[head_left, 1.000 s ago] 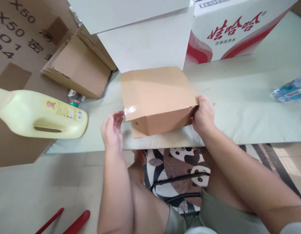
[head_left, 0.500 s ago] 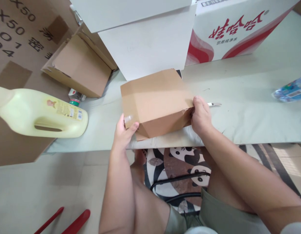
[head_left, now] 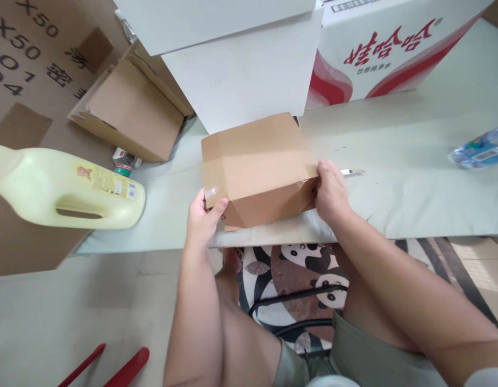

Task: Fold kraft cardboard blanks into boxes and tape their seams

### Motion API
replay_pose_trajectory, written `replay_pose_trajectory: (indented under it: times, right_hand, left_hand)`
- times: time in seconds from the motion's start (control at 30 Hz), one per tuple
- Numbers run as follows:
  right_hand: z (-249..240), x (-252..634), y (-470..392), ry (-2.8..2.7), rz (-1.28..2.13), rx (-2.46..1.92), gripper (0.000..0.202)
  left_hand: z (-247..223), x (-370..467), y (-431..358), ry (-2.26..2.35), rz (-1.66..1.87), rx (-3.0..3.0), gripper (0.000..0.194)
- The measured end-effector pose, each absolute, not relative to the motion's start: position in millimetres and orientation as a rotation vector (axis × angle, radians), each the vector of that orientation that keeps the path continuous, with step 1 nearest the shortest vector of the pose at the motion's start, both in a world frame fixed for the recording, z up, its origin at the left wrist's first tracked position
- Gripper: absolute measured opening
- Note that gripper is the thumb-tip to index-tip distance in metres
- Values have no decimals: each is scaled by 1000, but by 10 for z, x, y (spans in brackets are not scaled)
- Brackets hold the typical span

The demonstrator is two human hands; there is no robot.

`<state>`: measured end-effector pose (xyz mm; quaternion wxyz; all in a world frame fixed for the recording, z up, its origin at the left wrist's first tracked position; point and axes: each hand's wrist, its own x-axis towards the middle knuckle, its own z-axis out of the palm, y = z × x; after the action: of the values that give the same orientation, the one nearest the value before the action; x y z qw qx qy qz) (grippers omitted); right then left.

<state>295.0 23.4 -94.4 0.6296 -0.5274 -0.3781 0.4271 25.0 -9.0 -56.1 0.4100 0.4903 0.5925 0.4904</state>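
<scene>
A brown cardboard box lies at the front edge of the cloth-covered table, its top face up and slightly tilted toward me. Clear tape shines at its near left corner. My left hand grips that corner, thumb on the near edge and fingers behind. The near right corner is in my right hand, thumb on top and fingers curled round the side. Just beyond the right hand lies a small knife with a white handle. Something dark peeks out behind the box's far right corner; what it is stays hidden.
White cartons and a red-and-white carton stand behind. On the left are a pale yellow jug, a brown box and a small green-capped bottle. A water bottle lies at the right on the pale cloth.
The box's left end has shifted very slightly right and up in my hands. Both hands keep their hold on the same corners; otherwise the view is nearly unchanged.
</scene>
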Motion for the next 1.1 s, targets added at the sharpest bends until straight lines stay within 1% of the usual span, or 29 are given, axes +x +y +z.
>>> replay_pose_trajectory:
  times: [0.3,0.6,1.1]
  right_hand:
    - [-934,2956,226,-911,945,-1279,54]
    - [-934,2952,229,-922,975,-1256,53]
    - [-921,2956,219,-925,983,-1249,50]
  left_hand:
    - [-572,263,-94,1482,1265,1223,65]
    - [-578,270,-82,1532,1274,1218,65]
    - [-578,272,-80,1525,1278,1237,60]
